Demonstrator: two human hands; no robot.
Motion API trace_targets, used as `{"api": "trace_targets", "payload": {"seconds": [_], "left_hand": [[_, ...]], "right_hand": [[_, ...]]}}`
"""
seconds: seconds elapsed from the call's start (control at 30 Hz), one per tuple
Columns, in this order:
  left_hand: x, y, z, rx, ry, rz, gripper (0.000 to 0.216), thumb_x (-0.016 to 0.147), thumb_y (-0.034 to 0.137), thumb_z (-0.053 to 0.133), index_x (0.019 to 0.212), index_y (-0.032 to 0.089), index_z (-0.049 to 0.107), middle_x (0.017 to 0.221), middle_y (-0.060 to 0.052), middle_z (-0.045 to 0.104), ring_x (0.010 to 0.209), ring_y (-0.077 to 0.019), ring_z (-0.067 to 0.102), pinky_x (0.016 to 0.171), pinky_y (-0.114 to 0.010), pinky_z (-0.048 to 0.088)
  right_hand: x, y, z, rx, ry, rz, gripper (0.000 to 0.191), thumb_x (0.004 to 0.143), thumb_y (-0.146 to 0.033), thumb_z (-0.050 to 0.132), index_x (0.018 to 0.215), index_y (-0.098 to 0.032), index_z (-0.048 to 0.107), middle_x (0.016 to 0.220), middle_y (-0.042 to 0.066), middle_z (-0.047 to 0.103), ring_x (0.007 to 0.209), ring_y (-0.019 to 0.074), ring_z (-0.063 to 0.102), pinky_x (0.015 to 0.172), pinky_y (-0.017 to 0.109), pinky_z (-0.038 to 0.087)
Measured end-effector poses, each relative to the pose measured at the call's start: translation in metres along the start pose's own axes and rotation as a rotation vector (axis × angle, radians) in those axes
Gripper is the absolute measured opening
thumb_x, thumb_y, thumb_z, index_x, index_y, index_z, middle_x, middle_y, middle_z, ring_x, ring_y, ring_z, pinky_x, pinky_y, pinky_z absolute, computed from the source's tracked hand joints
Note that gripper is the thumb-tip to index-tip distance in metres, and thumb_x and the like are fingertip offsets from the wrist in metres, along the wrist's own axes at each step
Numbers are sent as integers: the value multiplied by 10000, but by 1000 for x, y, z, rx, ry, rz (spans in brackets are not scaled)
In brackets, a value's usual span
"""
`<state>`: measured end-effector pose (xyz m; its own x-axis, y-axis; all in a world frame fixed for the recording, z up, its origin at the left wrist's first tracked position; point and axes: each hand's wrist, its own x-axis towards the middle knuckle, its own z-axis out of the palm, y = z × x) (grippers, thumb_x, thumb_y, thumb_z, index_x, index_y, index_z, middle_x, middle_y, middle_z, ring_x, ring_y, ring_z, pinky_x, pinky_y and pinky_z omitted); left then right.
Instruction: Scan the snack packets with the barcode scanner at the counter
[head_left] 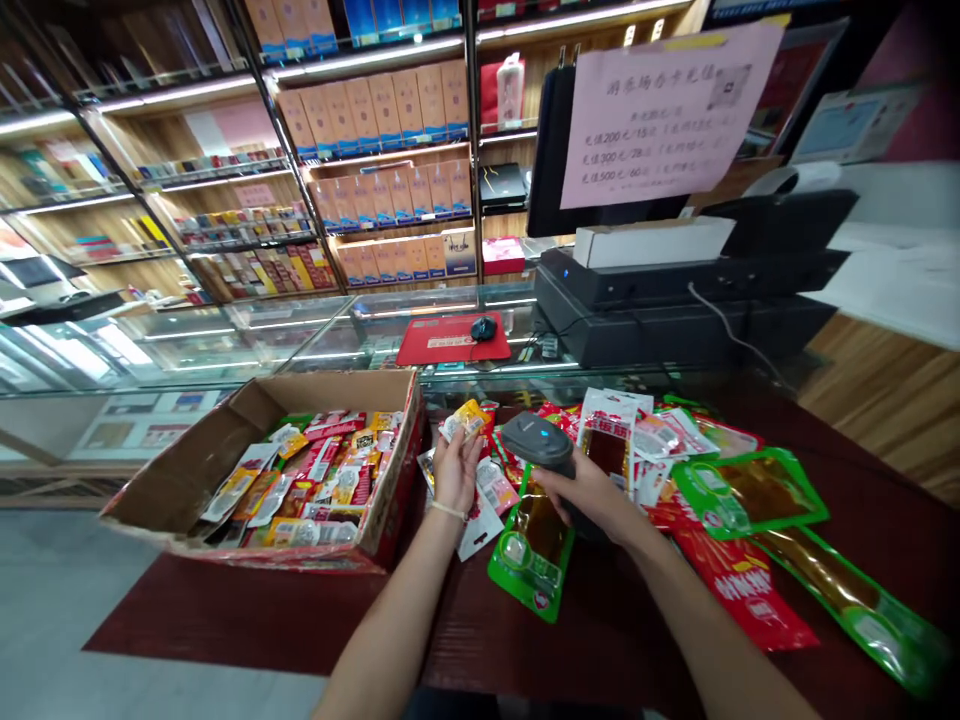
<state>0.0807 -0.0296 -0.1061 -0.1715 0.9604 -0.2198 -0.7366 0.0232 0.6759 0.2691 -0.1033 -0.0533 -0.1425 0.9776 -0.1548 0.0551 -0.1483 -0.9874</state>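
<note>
Pinched in the fingers of my left hand [456,475] is a small yellow-and-white snack packet [466,420]. My right hand [589,490] is wrapped round the handle of a dark grey barcode scanner [536,440], whose head points left toward the packet. Below the scanner lies a green-edged snack pouch [534,555] with brown contents. A white-topped pouch [607,430] stands just beyond my right hand. Left of my hands, an open cardboard box [259,565] holds many red, yellow and white packets [330,475].
More snack pouches spread to the right, among them a red packet [750,590] and a green pouch [757,490]. Behind are a glass counter [345,335], a red mouse pad [431,340] with a mouse [484,328], and a monitor [551,150] with a pink sign [667,120].
</note>
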Motion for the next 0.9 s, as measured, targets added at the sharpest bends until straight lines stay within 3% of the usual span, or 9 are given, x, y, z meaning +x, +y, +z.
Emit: {"api": "trace_targets", "payload": {"seconds": [0.1, 0.3, 0.43, 0.63, 0.77, 0.9], "left_hand": [[0, 5, -4, 42, 30, 28, 158, 872, 211, 685, 946, 196, 547, 1038, -52, 733, 946, -160, 736, 914, -301, 580], [-1, 11, -3, 78, 43, 66, 111, 913, 221, 629, 916, 199, 520, 1058, -56, 726, 1059, -173, 705, 964, -335, 561], [0, 9, -6, 107, 42, 81, 190, 878, 259, 680, 902, 196, 503, 971, -35, 716, 939, -157, 727, 951, -339, 559], [0, 4, -9, 370, -20, 227, 146, 868, 244, 653, 946, 194, 541, 1047, -33, 705, 1037, -149, 683, 998, -324, 507], [-3, 1, -8, 530, -187, 211, 235, 807, 144, 673, 1034, 186, 626, 1163, -73, 700, 1150, -174, 641, 1041, -310, 456], [-5, 1, -7, 568, -195, 243, 200, 822, 154, 653, 1021, 180, 650, 1159, -85, 700, 1128, -177, 643, 1042, -314, 446]], "right_hand": [[0, 3, 4, -94, -27, 35, 481, 771, -485, 746, 1112, -243, 507, 485, -98, 545, 346, 129, 485, 354, 221, 383], [-3, 2, 9, -206, -72, 11, 298, 776, -468, 721, 830, -216, 570, 437, -61, 529, 342, 120, 481, 378, 223, 357], [-4, -1, 8, -108, -50, 18, 333, 774, -479, 732, 780, -219, 525, 456, -68, 526, 346, 110, 473, 377, 224, 364], [-8, -12, -3, 146, 11, -67, 371, 796, -482, 725, 726, -212, 481, 518, -68, 533, 365, 87, 468, 377, 214, 366], [-9, -15, -9, 215, 52, -106, 357, 802, -469, 726, 730, -214, 486, 520, -75, 526, 367, 90, 463, 372, 216, 371], [-9, -15, -10, 217, 52, -125, 338, 818, -459, 718, 739, -214, 499, 517, -75, 524, 361, 91, 459, 370, 219, 372]]}}
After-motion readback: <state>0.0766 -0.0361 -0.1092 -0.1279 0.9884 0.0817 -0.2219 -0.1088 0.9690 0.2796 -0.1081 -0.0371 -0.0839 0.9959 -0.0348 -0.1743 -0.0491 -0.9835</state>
